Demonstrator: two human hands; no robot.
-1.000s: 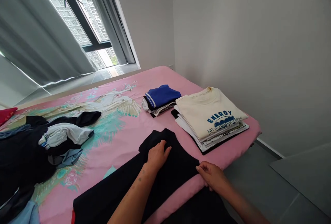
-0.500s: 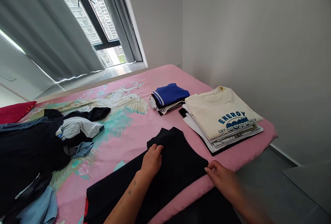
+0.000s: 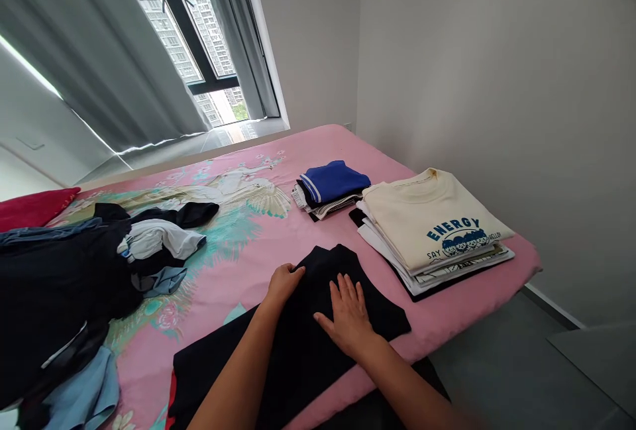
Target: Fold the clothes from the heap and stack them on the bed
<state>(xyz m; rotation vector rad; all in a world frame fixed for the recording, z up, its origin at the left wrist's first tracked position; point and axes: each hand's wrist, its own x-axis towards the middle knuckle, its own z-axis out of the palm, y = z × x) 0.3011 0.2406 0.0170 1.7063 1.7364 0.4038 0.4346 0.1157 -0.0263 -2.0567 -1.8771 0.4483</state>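
A black garment (image 3: 318,350) lies spread on the near part of the bed, with a strip of red along its lower left edge. My left hand (image 3: 285,284) pinches its upper left edge between curled fingers and thumb. Palm down on the middle of the cloth rests my right hand (image 3: 350,317), fingers stretched out and thumb apart. The lower part of the garment is partly hidden behind my forearms.
A stack of folded shirts, cream one (image 3: 427,218) on top, sits at the bed's right. Behind it is a smaller folded pile topped by a blue garment (image 3: 335,180). Loose dark clothes (image 3: 64,284) and a red pillow (image 3: 34,208) lie left on the pink bedspread (image 3: 218,291).
My right hand has let go of the garment's right corner and moved left onto its middle, lying flat. My left hand has shifted slightly up and left along the edge.
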